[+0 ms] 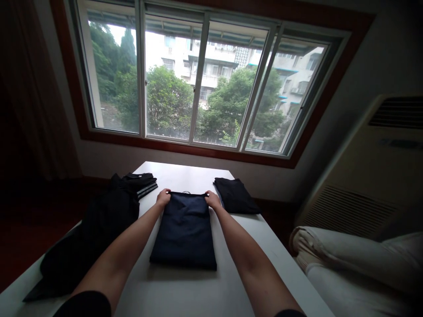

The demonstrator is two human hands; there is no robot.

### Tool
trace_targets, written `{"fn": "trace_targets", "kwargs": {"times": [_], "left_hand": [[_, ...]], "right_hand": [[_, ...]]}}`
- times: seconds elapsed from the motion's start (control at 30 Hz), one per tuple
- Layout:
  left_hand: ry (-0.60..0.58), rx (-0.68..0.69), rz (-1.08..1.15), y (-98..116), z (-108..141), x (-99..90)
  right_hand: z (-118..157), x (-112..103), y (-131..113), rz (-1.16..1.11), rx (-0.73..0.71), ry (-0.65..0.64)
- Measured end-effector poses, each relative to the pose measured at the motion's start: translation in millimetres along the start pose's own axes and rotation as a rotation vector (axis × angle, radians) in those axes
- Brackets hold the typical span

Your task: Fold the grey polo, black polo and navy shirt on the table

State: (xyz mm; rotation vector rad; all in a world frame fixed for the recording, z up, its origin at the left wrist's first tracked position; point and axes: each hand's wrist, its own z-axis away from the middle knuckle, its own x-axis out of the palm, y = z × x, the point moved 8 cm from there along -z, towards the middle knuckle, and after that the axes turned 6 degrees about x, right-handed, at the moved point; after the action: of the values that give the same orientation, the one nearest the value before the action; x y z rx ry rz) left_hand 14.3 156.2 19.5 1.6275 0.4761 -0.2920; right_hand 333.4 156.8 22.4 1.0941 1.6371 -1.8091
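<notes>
A dark navy garment [187,231], folded into a rectangle, lies flat on the white table [178,290] between my two arms. Its far left corner is pinched in the fingers of my left hand [163,197]. At the far right corner, my right hand [212,200] grips the same far edge. A small thin loop shows at the middle of that edge.
Loose black clothes [99,224] are heaped along the table's left side, with a striped dark piece [147,189] behind. A folded black garment [235,196] lies at the right edge. Beyond are a window, a tall vented unit [357,189] and a pale padded seat [357,259].
</notes>
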Motion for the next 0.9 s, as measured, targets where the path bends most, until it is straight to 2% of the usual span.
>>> {"fn": "trace_targets", "kwargs": {"times": [0.23, 0.43, 0.63, 0.8, 0.9], "left_hand": [[-0.039, 0.024, -0.225, -24.4, -21.2, 3.7], [-0.126, 0.081, -0.306, -38.0, -34.5, 13.4], [-0.136, 0.1, -0.302, -44.0, -40.1, 15.5], [-0.102, 0.121, -0.214, -41.6, -42.3, 15.3], [-0.069, 0.143, -0.128, -35.7, -43.5, 11.8]], "right_hand": [[-2.1, 15.2, 15.5, 0.049, 0.011, -0.002], [-9.3, 18.1, 19.9, 0.062, 0.017, 0.05], [-13.3, 24.6, 26.1, 0.069, 0.029, 0.019], [-11.3, 23.8, 29.4, 0.078, 0.044, 0.054], [-10.8, 17.7, 24.6, 0.036, -0.013, 0.107]]}}
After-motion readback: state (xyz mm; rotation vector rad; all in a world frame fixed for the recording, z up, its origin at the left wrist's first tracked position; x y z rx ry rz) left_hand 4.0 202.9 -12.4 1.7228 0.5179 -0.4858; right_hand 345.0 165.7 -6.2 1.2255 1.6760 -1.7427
